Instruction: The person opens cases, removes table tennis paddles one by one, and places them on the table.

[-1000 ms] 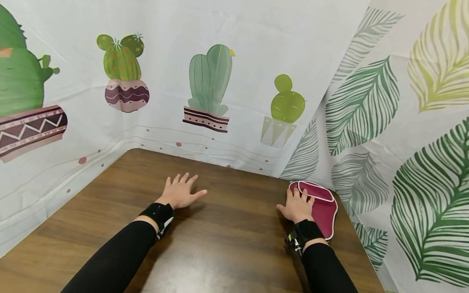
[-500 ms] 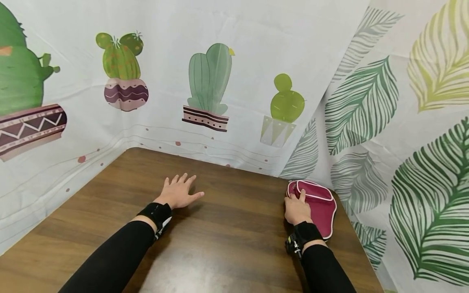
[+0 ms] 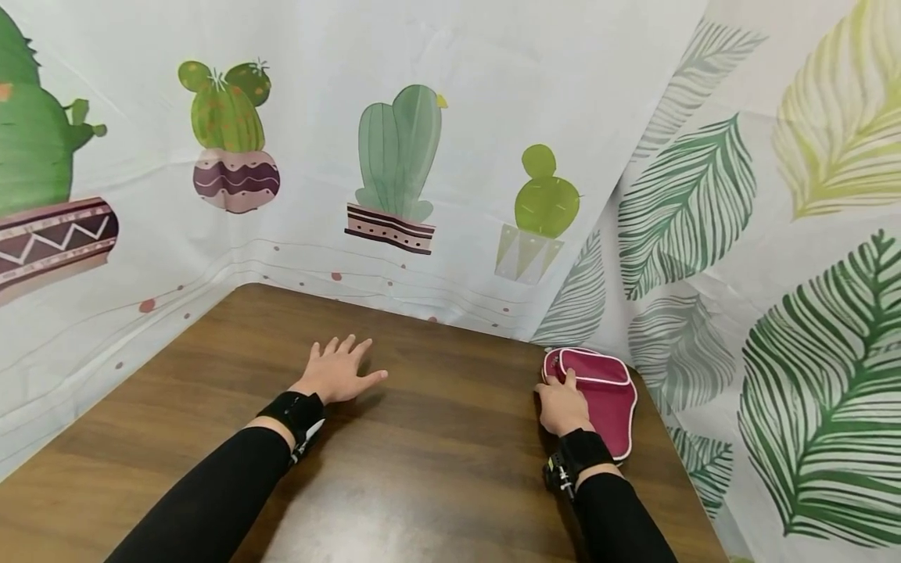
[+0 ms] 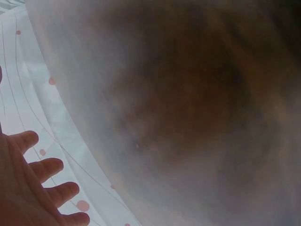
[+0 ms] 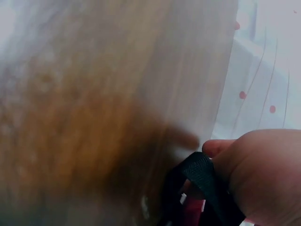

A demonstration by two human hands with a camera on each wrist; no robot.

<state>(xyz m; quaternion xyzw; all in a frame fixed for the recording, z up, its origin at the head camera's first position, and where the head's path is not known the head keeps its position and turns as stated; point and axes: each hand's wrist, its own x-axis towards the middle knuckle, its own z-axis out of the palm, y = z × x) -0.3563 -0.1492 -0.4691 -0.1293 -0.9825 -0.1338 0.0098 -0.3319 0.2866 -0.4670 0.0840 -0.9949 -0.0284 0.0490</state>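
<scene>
A crimson pouch [image 3: 608, 407] with white piping lies at the table's right rear. My right hand [image 3: 563, 408] grips its left side near the zipped front pocket [image 3: 594, 367], fingers curled. In the right wrist view that hand [image 5: 265, 176] fills the lower right, behind a dark webbing strap [image 5: 200, 169]; only a sliver of red pouch [image 5: 192, 210] shows. My left hand [image 3: 334, 374] is palm down at the table's left, fingers spread, holding nothing. The left wrist view shows its fingers [image 4: 51, 167] straight and apart.
The brown wooden table [image 3: 422, 438] reaches back to a white cloth [image 3: 479, 94] printed with cacti. A leaf-print cloth [image 3: 704, 344] hangs along the right edge, close to the pouch. Both wrists wear black camera bands.
The right hand's fingers were spread over the pouch and have curled in at its left side. The left hand keeps its spread pose. The head view has shifted slightly.
</scene>
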